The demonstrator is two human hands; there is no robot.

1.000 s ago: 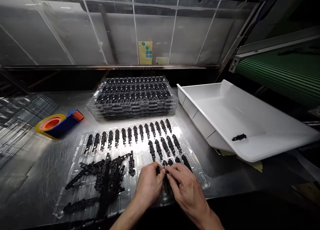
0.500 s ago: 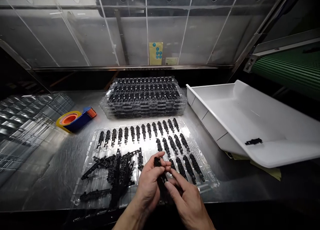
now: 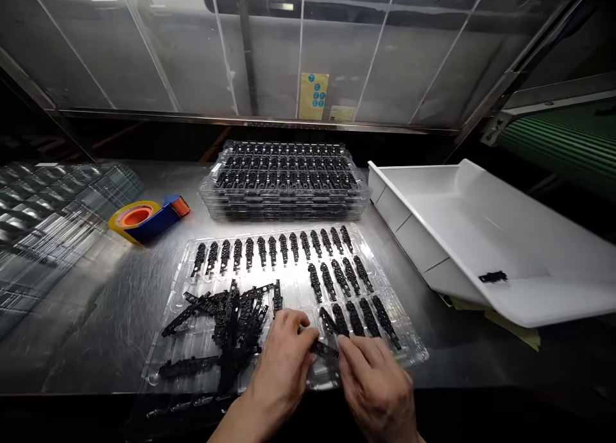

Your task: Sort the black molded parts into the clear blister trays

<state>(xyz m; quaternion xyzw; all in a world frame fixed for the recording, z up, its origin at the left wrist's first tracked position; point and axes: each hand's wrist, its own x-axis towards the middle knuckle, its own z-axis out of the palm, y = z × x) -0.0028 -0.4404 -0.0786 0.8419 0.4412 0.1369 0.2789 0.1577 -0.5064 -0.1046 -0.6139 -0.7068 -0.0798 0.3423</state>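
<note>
A clear plastic tray [image 3: 298, 289] lies in front of me, with slim black ribbed parts set in rows in its slots. My left hand [image 3: 283, 356] is closed over its near middle, around a slim black part [image 3: 325, 348] whose end sticks out to the right. My right hand [image 3: 378, 385] is closed, its fingertips at the lower end of another black part [image 3: 330, 321], which leans at a slant beside the near right row. Its grip is partly hidden. Left of my hands, a loose pile of black parts [image 3: 231, 327] covers the tray's slots.
Behind the tray stands a stack of filled clear trays [image 3: 283, 202]. A tape dispenser [image 3: 149, 219] and stacked clear trays [image 3: 58, 218] are at the left. On the right, a white bin [image 3: 433, 237] holds one black part [image 3: 493, 277], near a green conveyor [image 3: 563, 135].
My hands have moved apart from one shared black part and lowered to the tray. A slanted part now shows at the near right row's left end. The view has shifted slightly.
</note>
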